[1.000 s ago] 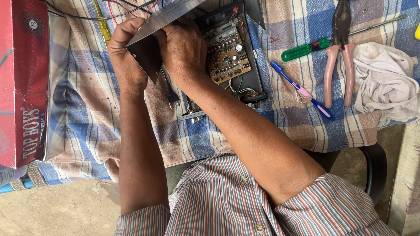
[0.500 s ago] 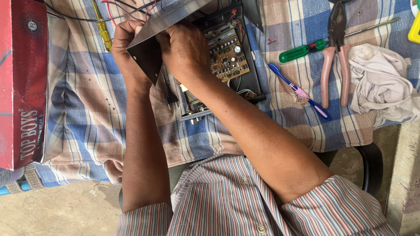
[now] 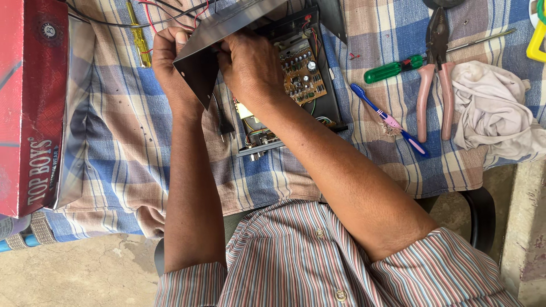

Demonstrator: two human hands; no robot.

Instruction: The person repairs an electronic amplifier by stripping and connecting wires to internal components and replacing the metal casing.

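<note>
Little has shifted in the past second: both hands stay on the grey metal cover (image 3: 227,34), and the view has drifted slightly so the tools sit a bit lower on the right. Seen from the head camera, the left hand (image 3: 170,62) grips the cover's bent left edge, thumb on top, while the right hand (image 3: 250,68) is curled over its lower edge, fingers hidden beneath the sheet. The cover is tilted over an opened electronic chassis (image 3: 284,142) lying on a checked cloth (image 3: 114,142); it hides the upper part of the chassis, and the right wrist masks more. Only a brown circuit board (image 3: 304,74) and some wiring show. Red and black wires (image 3: 165,11) run off the top edge. A red box (image 3: 31,102) is cut off at left. To the right lie a green-handled screwdriver (image 3: 392,71), pink-handled pliers (image 3: 435,74), a blue toothbrush (image 3: 387,118) and a crumpled white rag (image 3: 495,108).
</note>
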